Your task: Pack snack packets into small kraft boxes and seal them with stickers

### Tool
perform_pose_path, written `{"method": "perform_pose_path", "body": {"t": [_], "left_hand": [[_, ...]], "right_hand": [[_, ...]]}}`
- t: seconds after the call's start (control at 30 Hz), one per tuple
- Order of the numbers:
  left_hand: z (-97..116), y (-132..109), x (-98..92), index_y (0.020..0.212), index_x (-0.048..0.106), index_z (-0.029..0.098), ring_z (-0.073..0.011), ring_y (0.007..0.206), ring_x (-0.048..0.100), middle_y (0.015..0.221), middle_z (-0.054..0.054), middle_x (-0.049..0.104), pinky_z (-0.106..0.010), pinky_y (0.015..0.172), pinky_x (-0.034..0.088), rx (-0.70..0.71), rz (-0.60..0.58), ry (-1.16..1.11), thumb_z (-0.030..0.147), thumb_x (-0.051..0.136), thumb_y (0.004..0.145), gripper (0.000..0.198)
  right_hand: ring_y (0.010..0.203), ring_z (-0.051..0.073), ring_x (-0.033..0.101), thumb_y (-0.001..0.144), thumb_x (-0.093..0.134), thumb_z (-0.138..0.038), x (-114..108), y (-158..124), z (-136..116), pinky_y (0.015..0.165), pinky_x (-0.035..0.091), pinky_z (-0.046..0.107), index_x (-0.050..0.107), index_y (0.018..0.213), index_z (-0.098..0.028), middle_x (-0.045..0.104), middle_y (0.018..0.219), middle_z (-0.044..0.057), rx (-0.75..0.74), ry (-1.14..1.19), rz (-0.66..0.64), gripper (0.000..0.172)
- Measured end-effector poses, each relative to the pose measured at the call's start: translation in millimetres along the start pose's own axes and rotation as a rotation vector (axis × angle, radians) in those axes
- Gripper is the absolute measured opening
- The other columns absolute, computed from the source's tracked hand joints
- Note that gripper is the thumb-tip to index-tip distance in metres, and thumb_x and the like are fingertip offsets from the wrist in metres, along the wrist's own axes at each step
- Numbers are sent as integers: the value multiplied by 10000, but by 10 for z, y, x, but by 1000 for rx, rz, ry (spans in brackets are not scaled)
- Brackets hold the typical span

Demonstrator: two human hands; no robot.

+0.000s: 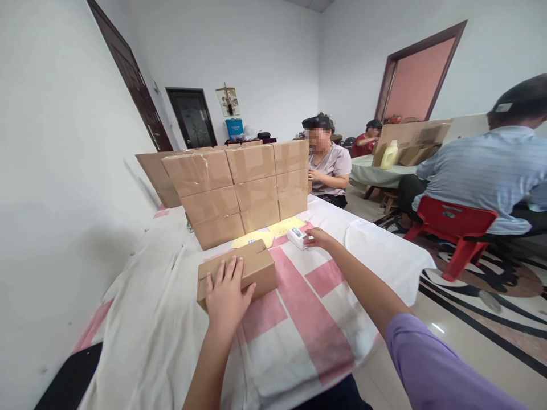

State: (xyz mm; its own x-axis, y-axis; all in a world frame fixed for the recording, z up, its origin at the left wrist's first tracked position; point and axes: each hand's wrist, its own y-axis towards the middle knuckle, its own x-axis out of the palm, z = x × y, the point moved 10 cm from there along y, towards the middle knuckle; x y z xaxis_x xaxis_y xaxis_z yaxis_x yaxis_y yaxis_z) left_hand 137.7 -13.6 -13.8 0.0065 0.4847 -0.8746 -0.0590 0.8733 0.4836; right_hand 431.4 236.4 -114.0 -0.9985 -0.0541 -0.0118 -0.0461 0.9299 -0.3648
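Observation:
A small brown cardboard box point(256, 265) lies on the pink-and-white checked tablecloth point(307, 319) in front of me. My left hand point(226, 293) rests flat on its near end, fingers stretched out over the lid. My right hand point(318, 238) reaches further out, its fingers closed on the edge of a small white box-like item point(296, 236). Yellow paper sheets point(285, 226) lie just beyond it.
A stack of taped cardboard boxes point(239, 188) stands across the table's far side. A white wall runs along the left. Other people sit behind, one on a red chair point(457, 228) at the right beside a table with a yellow bottle point(389, 155).

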Motion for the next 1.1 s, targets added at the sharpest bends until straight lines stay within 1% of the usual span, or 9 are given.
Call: {"method": "perform_pose_path", "body": {"t": [0.17,0.33,0.47,0.53,0.6,0.7,0.87,1.0,1.1], "left_hand": [[-2,-15,-1,1498,445,233,-333,1477,341,1582,-65,433,-614,1207,210,-2,6,-2,395,517,913,610],[-1,-4,14,1503,432,221,-335,1473,345,1583,-62,432,-615,1203,211,-9,-4,0,398,512,913,622],[-8,-1,8,1498,436,242,-335,1470,352,1578,-62,442,-602,1215,181,-18,10,-12,413,511,912,615],[-3,-9,0,1498,433,239,-332,1473,347,1574,-64,447,-599,1221,162,-16,16,-11,419,510,914,616],[2,-16,-8,1499,427,232,-328,1474,344,1573,-65,450,-596,1226,150,-15,19,-7,422,509,916,619],[8,-21,-12,1503,417,220,-330,1468,351,1572,-64,452,-598,1225,153,-18,16,1,428,505,920,626],[19,-30,-29,1517,394,225,-324,1469,352,1566,-73,461,-593,1226,148,-27,22,1,424,495,923,634],[32,-37,-51,1508,405,218,-327,1459,367,1560,-79,469,-595,1223,153,-35,42,-4,427,495,922,629],[40,-30,-48,1500,418,216,-333,1452,376,1556,-82,475,-603,1220,152,-43,37,-16,435,496,919,625]], "right_hand": [[966,196,672,982,623,-343,-9,-21,140,813,593,381,616,1228,-150,654,1176,85,-107,68,35,312],[887,169,678,983,626,-340,-9,-60,208,762,596,342,637,1160,-137,674,1090,68,-190,152,63,270],[701,132,665,958,647,-268,-35,-55,206,664,591,275,656,919,-115,675,804,22,-231,212,94,159],[629,139,654,933,650,-223,-43,-23,203,631,592,262,638,806,-123,641,659,18,-234,229,108,163],[595,148,645,921,646,-207,-46,18,203,610,593,262,629,769,-131,617,590,20,-231,234,120,171],[588,138,634,926,643,-199,-41,63,208,602,584,260,625,763,-129,610,589,12,-229,219,123,178],[618,97,613,951,654,-261,-26,74,213,621,556,253,616,790,-129,615,696,-34,-279,182,93,211],[604,115,586,827,662,-177,-19,74,226,629,542,246,555,609,-164,573,592,-24,-346,146,89,243],[631,134,584,724,640,-173,-27,87,267,618,522,231,553,580,-184,582,580,-13,-387,109,121,168]]}}
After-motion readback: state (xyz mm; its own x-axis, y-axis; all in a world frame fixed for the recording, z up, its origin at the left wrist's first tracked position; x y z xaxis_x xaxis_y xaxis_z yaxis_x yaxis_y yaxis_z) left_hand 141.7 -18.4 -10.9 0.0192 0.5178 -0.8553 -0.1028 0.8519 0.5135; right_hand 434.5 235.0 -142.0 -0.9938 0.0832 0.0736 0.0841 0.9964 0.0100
